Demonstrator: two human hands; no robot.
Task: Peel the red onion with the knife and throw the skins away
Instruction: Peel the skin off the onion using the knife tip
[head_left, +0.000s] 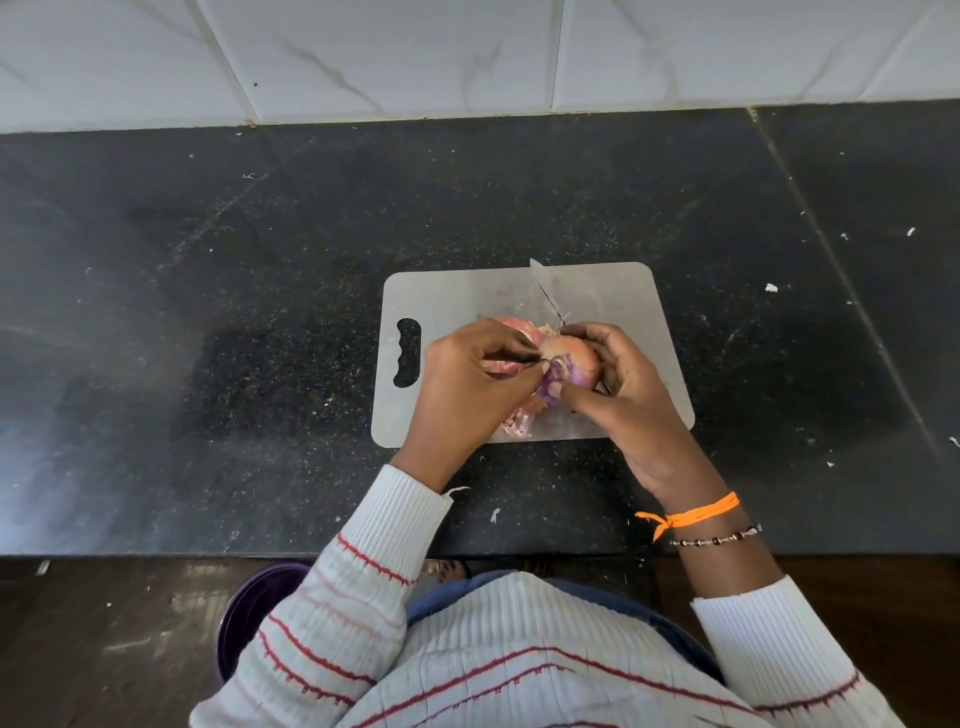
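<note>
The red onion is held just above the grey cutting board, partly peeled, with purple flesh showing at its near end. My left hand pinches a strip of skin at the onion's left side. My right hand cups the onion from the right, thumb on the purple part, and also grips the knife. Its blade sticks out past my fingers, pointing away over the board. Loose skins lie on the board under my left hand.
The board lies on a dark speckled stone counter backed by a white tiled wall. The counter's front edge runs just below my wrists. A purple bin stands on the floor at the lower left, partly behind my sleeve.
</note>
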